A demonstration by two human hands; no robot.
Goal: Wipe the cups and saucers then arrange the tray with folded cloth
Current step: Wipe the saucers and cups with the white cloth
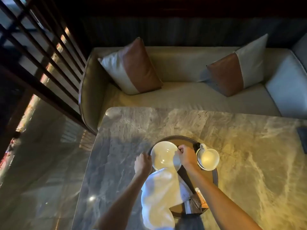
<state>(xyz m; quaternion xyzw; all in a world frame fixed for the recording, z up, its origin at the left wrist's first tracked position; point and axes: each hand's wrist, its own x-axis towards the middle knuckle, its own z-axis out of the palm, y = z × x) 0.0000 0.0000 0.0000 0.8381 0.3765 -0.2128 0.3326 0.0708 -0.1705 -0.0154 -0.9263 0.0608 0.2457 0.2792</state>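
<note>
A white saucer [163, 155] is over the left part of a round dark tray [172, 138]. My left hand [142, 162] is closed on the saucer's left edge. At the saucer's right rim, my right hand [186, 155] pinches a white cloth [159, 196]. The cloth hangs down toward me over the tray's near side. A white cup [209, 158] stands upright on its own saucer at the tray's right rim, handle pointing away. Whether the held saucer rests on the tray or is lifted, I cannot tell.
The tray sits on a marble table [249, 146]. A dark strap-like handle [186, 180] crosses the tray, and small packets [196, 205] lie at its near edge. Beyond the table is a beige sofa [182, 97] with two cushions. A dark object [303, 140] lies at the table's right edge.
</note>
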